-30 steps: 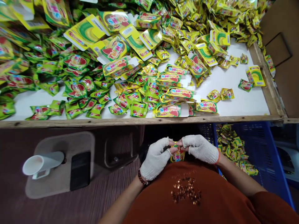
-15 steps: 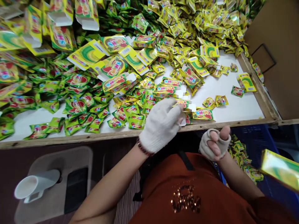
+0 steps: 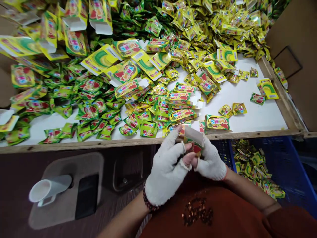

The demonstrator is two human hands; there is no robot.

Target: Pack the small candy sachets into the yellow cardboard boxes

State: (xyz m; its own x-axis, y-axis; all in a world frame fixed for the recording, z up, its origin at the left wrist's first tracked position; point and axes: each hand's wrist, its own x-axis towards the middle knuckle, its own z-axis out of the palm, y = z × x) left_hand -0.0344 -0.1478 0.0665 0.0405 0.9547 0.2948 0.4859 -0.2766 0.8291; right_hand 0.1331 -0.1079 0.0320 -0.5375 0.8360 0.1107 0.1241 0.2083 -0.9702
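Observation:
A small candy box (image 3: 194,137) with its end flap raised is held between both hands at the table's front edge. My left hand (image 3: 167,163), in a white fingerless glove, closes on its left side. Around its right side is my right hand (image 3: 211,160), gloved the same way, with its fingers partly hidden by the box. Just beyond my hands lie more boxes: a yellow one (image 3: 183,114) and, to the right, a closed one (image 3: 217,122). Green-wrapped candies (image 3: 148,129) lie to the left of these boxes.
Heaps of yellow-wrapped candies (image 3: 193,19) and scattered open boxes (image 3: 101,59) cover the back. A wooden rim (image 3: 257,133) edges the table. Below right stands a blue crate (image 3: 279,162) with filled boxes. A white mug (image 3: 48,188) and a black phone (image 3: 86,196) rest at lower left.
A box at the far right, in the air earlier, is no longer seen there. My left hand has taken a box from the table and drawn it back; my right hand has joined it.

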